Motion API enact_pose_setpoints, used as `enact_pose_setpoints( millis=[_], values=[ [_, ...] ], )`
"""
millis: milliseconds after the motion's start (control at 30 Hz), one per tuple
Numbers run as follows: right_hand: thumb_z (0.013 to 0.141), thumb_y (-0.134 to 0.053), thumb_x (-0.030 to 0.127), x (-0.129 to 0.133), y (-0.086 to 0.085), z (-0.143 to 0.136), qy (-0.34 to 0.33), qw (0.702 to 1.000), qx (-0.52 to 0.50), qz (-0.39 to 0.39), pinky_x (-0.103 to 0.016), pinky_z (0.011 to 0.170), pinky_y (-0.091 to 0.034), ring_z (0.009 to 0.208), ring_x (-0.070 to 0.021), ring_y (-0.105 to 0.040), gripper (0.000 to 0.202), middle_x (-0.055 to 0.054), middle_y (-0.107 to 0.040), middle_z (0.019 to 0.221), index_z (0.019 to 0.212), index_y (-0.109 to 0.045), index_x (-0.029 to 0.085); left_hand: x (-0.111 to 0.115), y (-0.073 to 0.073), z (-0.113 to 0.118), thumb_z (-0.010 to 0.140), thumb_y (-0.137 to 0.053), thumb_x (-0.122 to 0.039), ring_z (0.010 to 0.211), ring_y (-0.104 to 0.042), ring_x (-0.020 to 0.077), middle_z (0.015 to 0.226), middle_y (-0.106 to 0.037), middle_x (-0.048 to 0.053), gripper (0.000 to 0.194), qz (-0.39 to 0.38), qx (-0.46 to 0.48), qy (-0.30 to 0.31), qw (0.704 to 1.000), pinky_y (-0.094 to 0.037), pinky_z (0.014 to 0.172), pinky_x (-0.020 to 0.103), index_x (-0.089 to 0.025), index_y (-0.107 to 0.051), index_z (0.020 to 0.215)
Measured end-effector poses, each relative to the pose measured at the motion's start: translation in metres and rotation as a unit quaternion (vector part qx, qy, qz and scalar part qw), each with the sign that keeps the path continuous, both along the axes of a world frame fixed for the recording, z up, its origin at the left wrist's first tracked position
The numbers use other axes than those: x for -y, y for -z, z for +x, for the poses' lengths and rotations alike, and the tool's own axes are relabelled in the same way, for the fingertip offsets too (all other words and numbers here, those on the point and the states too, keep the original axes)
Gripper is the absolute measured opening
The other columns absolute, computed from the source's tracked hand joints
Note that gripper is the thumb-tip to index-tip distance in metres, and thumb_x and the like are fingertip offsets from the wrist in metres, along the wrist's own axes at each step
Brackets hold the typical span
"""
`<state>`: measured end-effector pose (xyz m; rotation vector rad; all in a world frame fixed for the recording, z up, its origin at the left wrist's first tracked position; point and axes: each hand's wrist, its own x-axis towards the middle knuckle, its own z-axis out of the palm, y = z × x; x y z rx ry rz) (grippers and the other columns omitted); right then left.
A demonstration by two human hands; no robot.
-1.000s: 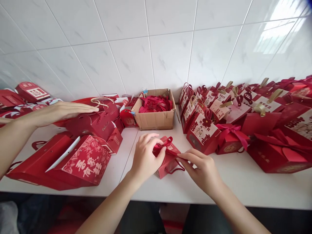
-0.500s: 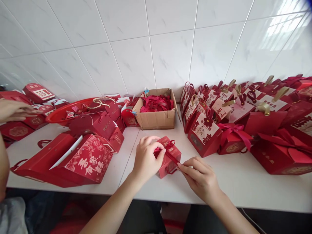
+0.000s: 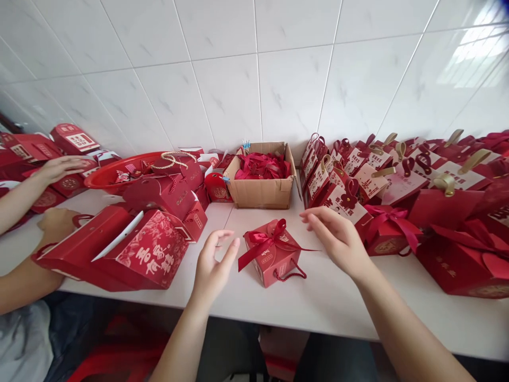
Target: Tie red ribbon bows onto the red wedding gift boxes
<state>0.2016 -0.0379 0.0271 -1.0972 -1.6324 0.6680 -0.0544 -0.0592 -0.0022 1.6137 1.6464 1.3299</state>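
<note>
Fingers (image 3: 218, 236) of your left hand (image 3: 209, 273) are spread wide, thumb well parted from forefinger, with nothing between them. Your right hand (image 3: 340, 241) is also unoccupied, its fingers extended and loosely curved. Between your two hands, touching neither, a red gift box (image 3: 268, 262) rests on the white counter (image 3: 226, 302), closer to the front edge than the back. A satin bow (image 3: 259, 238) sits across its top, one tail hanging on your left, the other pointing toward your right hand. A twisted cord handle (image 3: 296, 275) loops out from its side. Beyond it, near the counter's back edge, a cardboard carton (image 3: 260, 194) holds heaped red ribbons (image 3: 264, 167). Red and white boxes (image 3: 345, 204) stand in rows to your right. Leftward, near the front edge, is a box with white lettering (image 3: 159, 246); farther left, another person's hand (image 3: 63, 167) is among more red boxes (image 3: 44, 199)
</note>
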Motion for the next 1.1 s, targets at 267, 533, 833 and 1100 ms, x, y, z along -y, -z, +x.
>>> enact_pose_setpoints(
  millis=[267, 533, 833, 1100],
  values=[
    [0.085, -0.061, 0.045, -0.039, 0.012, -0.017, -0.182, 0.970, 0.018, -0.159, -0.032, 0.070, -0.052, 0.077, -0.0180, -0.062, 0.044, -0.009, -0.068, 0.095, 0.115, -0.065, 0.014, -0.020, -0.010, 0.006, 0.082, -0.063, -0.040, 0.111, -0.057, 0.0235, 0.113, -0.062, 0.007, 0.023, 0.025, -0.086, 0.137, 0.987, -0.041, 0.099, 0.038, -0.021, -0.068, 0.095],
    [0.080, -0.069, 0.045, -0.035, 0.037, -0.019, -0.185, 0.977, -0.045, -0.100, -0.029, 0.068, -0.051, 0.080, -0.0157, -0.060, 0.037, -0.009, -0.063, 0.099, 0.099, -0.062, 0.014, -0.027, -0.003, 0.016, 0.084, -0.062, -0.036, 0.100, -0.064, 0.0217, 0.103, -0.068, 0.008, 0.019, 0.033, 0.034, 0.124, 0.991, -0.049, 0.089, 0.033, -0.019, -0.069, 0.081],
    [0.086, -0.065, 0.039, -0.028, 0.032, -0.016, -0.180, 0.981, -0.056, -0.042, -0.024, 0.060, -0.046, 0.067, -0.0113, -0.055, 0.024, -0.003, -0.062, 0.081, 0.087, -0.058, 0.016, -0.027, -0.008, 0.029, 0.088, -0.057, -0.035, 0.088, -0.064, 0.0196, 0.088, -0.070, 0.005, 0.019, 0.100, -0.052, 0.069, 0.991, -0.048, 0.082, 0.031, -0.019, -0.066, 0.085],
    [0.097, -0.045, 0.021, -0.017, 0.022, -0.014, -0.203, 0.952, 0.174, 0.153, -0.025, 0.064, -0.048, 0.071, -0.0132, -0.057, 0.028, -0.006, -0.059, 0.085, 0.117, -0.064, 0.017, -0.025, -0.008, 0.035, 0.092, -0.051, -0.029, 0.063, -0.057, 0.0130, 0.068, -0.064, -0.001, 0.017, 0.178, -0.179, 0.044, 0.967, -0.042, 0.070, 0.027, -0.019, -0.060, 0.082]
  ],
)
